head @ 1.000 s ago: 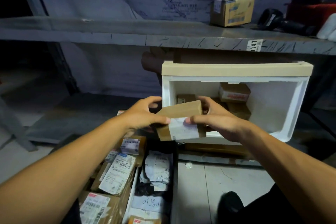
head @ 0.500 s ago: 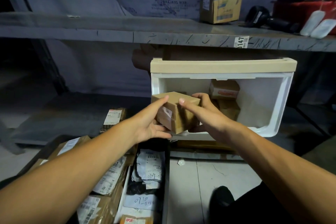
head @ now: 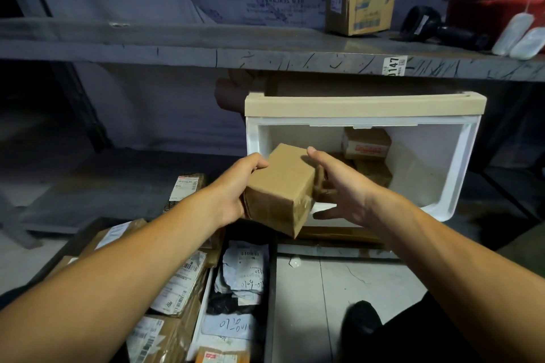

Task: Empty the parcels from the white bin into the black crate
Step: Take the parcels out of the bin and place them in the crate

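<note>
Gripping box (head: 280, 188) | left hand (head: 236, 188) | right hand (head: 342, 186) probably open beside

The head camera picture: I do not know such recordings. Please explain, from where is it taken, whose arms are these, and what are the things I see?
There is no machine here. A person wears a camera on the head, so you look forward and down along their own two arms. The left hand grips a plain brown cardboard box. The right hand is beside it with fingers relaxed; whether it touches the box I cannot tell. Behind them a white bin is tipped toward the camera, with a few parcels inside. Below, near the floor, a black crate holds many labelled parcels. On the shelf above stands another cardboard box.
</note>
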`<state>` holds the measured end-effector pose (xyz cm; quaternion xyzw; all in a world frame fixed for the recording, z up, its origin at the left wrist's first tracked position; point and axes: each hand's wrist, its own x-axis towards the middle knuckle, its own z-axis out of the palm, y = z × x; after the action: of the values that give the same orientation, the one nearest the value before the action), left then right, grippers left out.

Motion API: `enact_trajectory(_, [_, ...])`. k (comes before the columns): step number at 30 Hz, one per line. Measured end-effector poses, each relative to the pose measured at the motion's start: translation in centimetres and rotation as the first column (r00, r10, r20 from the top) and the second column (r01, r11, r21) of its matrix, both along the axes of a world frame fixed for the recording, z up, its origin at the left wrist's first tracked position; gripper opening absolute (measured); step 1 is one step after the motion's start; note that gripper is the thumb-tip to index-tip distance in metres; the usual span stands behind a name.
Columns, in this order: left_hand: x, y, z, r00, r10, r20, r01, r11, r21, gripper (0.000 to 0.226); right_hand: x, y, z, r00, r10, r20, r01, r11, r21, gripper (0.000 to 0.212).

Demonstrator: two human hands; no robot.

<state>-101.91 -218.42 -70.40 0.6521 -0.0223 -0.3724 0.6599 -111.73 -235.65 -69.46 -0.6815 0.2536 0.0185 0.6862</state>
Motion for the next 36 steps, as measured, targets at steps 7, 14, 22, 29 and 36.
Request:
enact_trajectory(7, [0.1, -0.2, -0.3, 1.000, -0.008, -0.015, 0.007, 0.999, -0.034, 0.029, -0.4, -0.5, 0.8, 0.991, -0.130, -0.024, 0.132, 0.982, 0.138, 0.026])
enact_trajectory(14, [0.0, -0.1, -0.6, 0.997, -0.059, -0.044, 0.054, 0.994, -0.092, 0.054, -0.3, -0.7, 0.5, 0.967, -0.256, -0.017, 0.253, 0.943, 0.217, 0.030])
enact_trajectory(22, [0.5, 0.2, -0.5, 0.999, 0.036, -0.040, -0.043, 0.984, -0.171, 0.038, -0.6, -0.9, 0.7, 0.999, -0.027, -0.044, 0.033, 0.987, 0.158, 0.041])
enact_trajectory(29, [0.6, 0.4, -0.2, 0.998, 0.036, 0.049, -0.023, 0.968, -0.250, 0.024, -0.4, -1.8, 0.7, 0.990, 0.064, 0.123, -0.073, 0.995, 0.068, 0.041])
enact_trajectory(36, [1.1, 0.4, -0.4, 1.000, -0.015, 0.013, 0.017, 0.975, -0.221, 0.032, -0.6, -1.7, 0.5, 0.957, 0.131, 0.259, -0.098, 0.986, -0.136, 0.083])
